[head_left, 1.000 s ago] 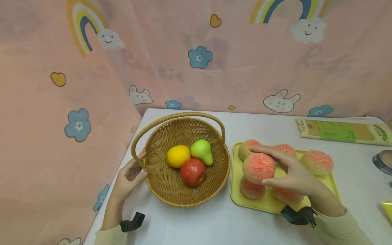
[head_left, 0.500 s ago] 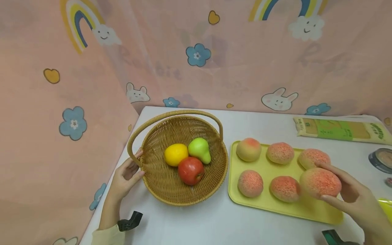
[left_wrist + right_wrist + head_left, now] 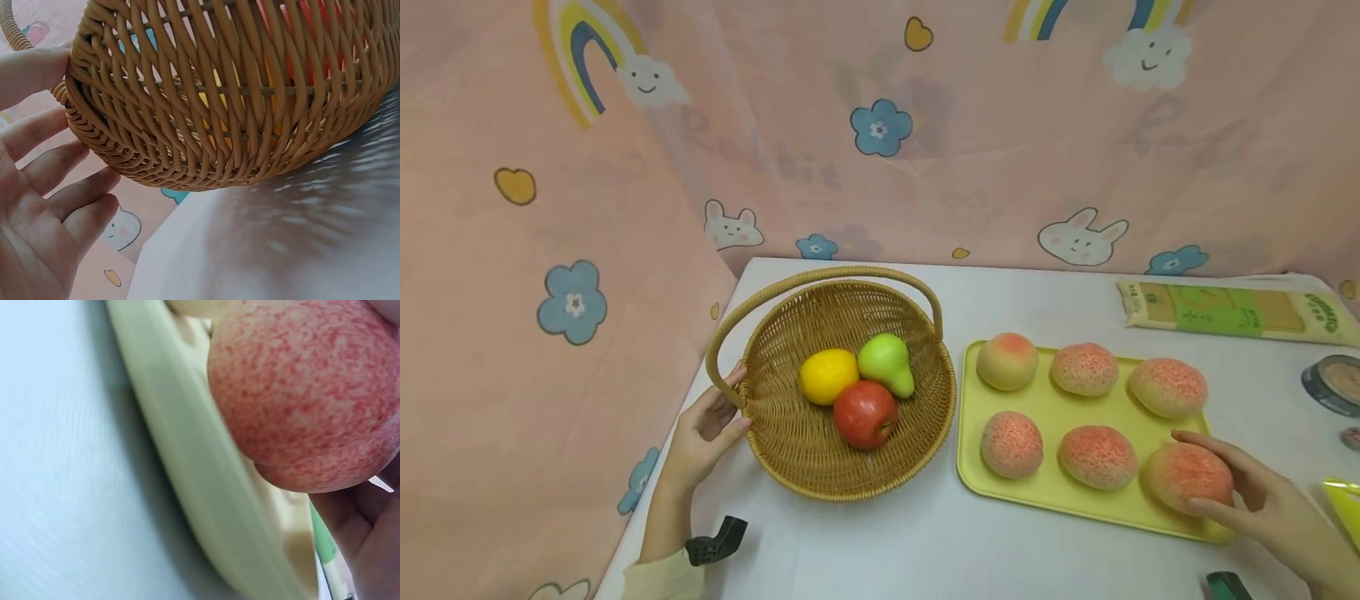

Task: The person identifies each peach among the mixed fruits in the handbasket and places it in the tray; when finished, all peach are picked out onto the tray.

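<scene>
A round wicker basket (image 3: 790, 467) with an arched handle stands at the left of the head view, holding a yellow lemon (image 3: 829, 377), a green pear (image 3: 886, 365) and a red apple (image 3: 866, 415). My left hand (image 3: 700, 437) grips its left rim near the handle's base, thumb and fingertips at the weave. On the right, my right hand (image 3: 1270, 504) holds a speckled pink peach (image 3: 1187, 478) at the front right corner of a yellow tray (image 3: 1051, 410). In the right wrist view, this peach (image 3: 306, 394) sits close inside the tray's raised edge (image 3: 181, 450).
Several other peaches (image 3: 1099, 457) lie in two rows on the tray. Behind it is a long noodle packet (image 3: 1232, 310). A round dark-rimmed container (image 3: 1333, 385) and a yellow-green packet (image 3: 1345, 504) are at the far right. A pink patterned cloth (image 3: 970, 150) hangs behind the table.
My right hand has carried the peach from over the tray's left part rightward, then lowered it to the front right corner. My left hand has stayed at the basket's rim.
</scene>
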Motion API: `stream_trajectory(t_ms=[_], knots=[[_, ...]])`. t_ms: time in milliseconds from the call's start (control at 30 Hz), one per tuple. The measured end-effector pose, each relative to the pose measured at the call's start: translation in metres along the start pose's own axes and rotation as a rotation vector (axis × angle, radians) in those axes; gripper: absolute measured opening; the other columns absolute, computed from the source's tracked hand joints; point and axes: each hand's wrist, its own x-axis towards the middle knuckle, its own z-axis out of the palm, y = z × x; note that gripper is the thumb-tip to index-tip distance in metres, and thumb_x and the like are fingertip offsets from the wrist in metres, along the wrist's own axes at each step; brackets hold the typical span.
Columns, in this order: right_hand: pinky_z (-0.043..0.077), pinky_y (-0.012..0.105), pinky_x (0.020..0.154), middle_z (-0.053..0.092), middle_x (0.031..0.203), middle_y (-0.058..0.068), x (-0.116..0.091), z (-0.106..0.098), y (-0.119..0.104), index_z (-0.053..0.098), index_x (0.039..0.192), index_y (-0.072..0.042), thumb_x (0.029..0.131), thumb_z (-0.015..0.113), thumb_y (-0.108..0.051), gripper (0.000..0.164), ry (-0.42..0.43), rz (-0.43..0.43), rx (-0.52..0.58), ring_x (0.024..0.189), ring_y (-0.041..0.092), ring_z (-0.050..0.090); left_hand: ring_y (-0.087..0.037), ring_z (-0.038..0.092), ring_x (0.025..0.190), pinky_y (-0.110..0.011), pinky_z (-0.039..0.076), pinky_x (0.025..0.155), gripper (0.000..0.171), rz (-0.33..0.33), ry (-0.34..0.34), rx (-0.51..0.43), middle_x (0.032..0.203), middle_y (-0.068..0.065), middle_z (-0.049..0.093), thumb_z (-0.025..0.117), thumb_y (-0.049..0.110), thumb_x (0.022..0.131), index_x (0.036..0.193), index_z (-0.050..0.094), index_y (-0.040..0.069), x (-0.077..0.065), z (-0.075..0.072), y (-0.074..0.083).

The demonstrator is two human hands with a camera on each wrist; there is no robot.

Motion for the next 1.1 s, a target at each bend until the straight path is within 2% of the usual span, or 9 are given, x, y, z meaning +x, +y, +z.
stream_trajectory(t_ms=[133, 200, 367, 500, 600, 700, 800, 967, 1100], knots=[[0.012, 0.078, 0.097, -0.002, 0.158, 0.021, 0.005, 0.0, 0.006, 0.004, 0.154, -0.019, 0.092, 0.059, -0.042, 0.086, -0.026, -0.019, 0.019, 0.136, 0.054, -0.011, -0.015, 0.039, 0.137, -0.019, 0.036, 0.107, 0.059, -0.009, 0.02, 0.008, 0.146, -0.034, 0.028, 0.053, -0.02, 0.081, 0.137, 0.038, -0.013, -0.004, 0.0, 0.002], [0.013, 0.078, 0.097, 0.0, 0.161, -0.001, 0.006, 0.0, 0.013, 0.008, 0.154, -0.022, 0.093, 0.059, -0.037, 0.081, -0.026, -0.084, 0.015, 0.137, 0.052, -0.009, -0.016, 0.039, 0.137, -0.018, 0.036, 0.107, 0.059, -0.014, 0.026, 0.019, 0.145, -0.036, 0.027, 0.053, -0.021, 0.081, 0.137, 0.038, -0.013, -0.005, -0.001, 0.002], [0.014, 0.077, 0.095, 0.018, 0.138, -0.04, 0.009, 0.0, 0.023, 0.011, 0.153, -0.022, 0.095, 0.058, -0.024, 0.075, -0.044, -0.215, 0.008, 0.145, 0.006, -0.015, -0.013, 0.038, 0.137, -0.017, 0.035, 0.107, 0.059, -0.07, 0.025, 0.067, 0.148, -0.031, 0.028, 0.053, -0.018, 0.082, 0.139, 0.037, -0.011, -0.007, -0.004, 0.002], [0.011, 0.078, 0.095, 0.016, 0.135, -0.043, 0.008, 0.0, 0.022, 0.006, 0.154, -0.02, 0.096, 0.056, -0.017, 0.077, -0.061, -0.258, 0.027, 0.124, -0.03, -0.004, -0.016, 0.038, 0.137, -0.017, 0.035, 0.107, 0.059, -0.087, 0.034, 0.088, 0.149, -0.027, 0.03, 0.053, -0.016, 0.083, 0.14, 0.038, -0.008, -0.008, -0.005, 0.003], [0.011, 0.041, 0.121, 0.015, 0.136, -0.042, 0.004, 0.0, 0.021, 0.005, 0.154, -0.022, 0.096, 0.056, -0.017, 0.078, -0.006, -0.28, -0.023, 0.109, -0.037, 0.01, -0.013, 0.039, 0.137, -0.017, 0.035, 0.108, 0.06, -0.091, 0.055, 0.094, 0.149, -0.024, 0.032, 0.053, -0.016, 0.084, 0.14, 0.037, -0.007, -0.01, -0.003, 0.003], [0.012, 0.003, 0.109, 0.016, 0.137, -0.042, -0.001, 0.001, 0.019, 0.006, 0.154, -0.024, 0.095, 0.057, -0.015, 0.078, 0.084, -0.315, -0.056, 0.111, -0.036, 0.012, -0.009, 0.041, 0.135, -0.017, 0.035, 0.108, 0.061, -0.087, 0.079, 0.102, 0.15, -0.019, 0.035, 0.052, -0.016, 0.084, 0.142, 0.035, -0.007, -0.013, -0.001, 0.003], [0.011, -0.004, 0.103, 0.02, 0.142, -0.037, -0.004, -0.001, 0.016, 0.012, 0.153, -0.016, 0.091, 0.06, -0.003, 0.079, 0.185, -0.421, -0.055, 0.121, -0.03, 0.013, -0.007, 0.043, 0.133, -0.016, 0.035, 0.108, 0.063, -0.088, 0.112, 0.156, 0.15, -0.009, 0.038, 0.052, -0.015, 0.085, 0.144, 0.033, -0.004, -0.017, 0.002, 0.005], [0.008, -0.005, 0.101, 0.02, 0.149, -0.028, -0.006, -0.005, 0.004, 0.017, 0.152, -0.011, 0.086, 0.059, 0.01, 0.081, 0.313, -0.543, -0.053, 0.133, -0.02, 0.011, -0.011, 0.043, 0.133, -0.01, 0.031, 0.107, 0.066, -0.003, 0.272, 0.554, 0.147, -0.011, 0.042, 0.065, 0.0, 0.083, 0.143, 0.039, 0.002, -0.024, 0.015, 0.028], [0.0, -0.002, 0.103, 0.013, 0.151, -0.029, -0.01, -0.008, -0.007, 0.016, 0.153, -0.014, 0.086, 0.063, 0.006, 0.084, 0.425, -0.504, -0.098, 0.132, -0.021, 0.005, -0.033, 0.052, 0.124, -0.032, 0.042, 0.107, 0.054, 0.146, 0.424, 0.983, 0.139, -0.02, 0.049, 0.061, 0.032, 0.089, 0.133, 0.053, 0.002, -0.022, 0.033, 0.062]])
